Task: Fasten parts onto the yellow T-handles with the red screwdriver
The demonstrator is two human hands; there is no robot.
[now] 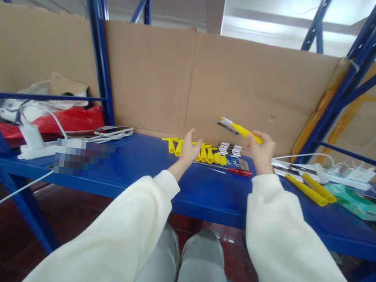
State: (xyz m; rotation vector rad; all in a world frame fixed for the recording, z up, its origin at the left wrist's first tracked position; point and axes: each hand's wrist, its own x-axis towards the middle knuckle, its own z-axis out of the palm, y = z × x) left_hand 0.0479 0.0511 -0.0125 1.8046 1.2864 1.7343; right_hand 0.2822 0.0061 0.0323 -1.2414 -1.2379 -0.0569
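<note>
My right hand [262, 151] grips a yellow-handled scraper [243, 130] by the end of its handle, raised above the shelf. Its flat, pale and dark head points left, toward my other hand. My left hand [189, 149] is open and holds nothing, thumb and fingers apart, over a row of yellow T-shaped plastic parts [171, 145]. To the right of that row lie small yellow pieces [219, 159] and a stack of flat white-and-black pieces [230, 149]. In front of them is a screwdriver [239, 171] with a red handle.
Two yellow tubular handles [306, 190] lie right of my right hand, beside a green plastic packet [356, 202]. Cables and a power strip [349, 180] are behind them. At left are a red bag [69, 123] and a white charger [32, 135]. Cardboard [147, 80] backs the blue shelf [136, 166].
</note>
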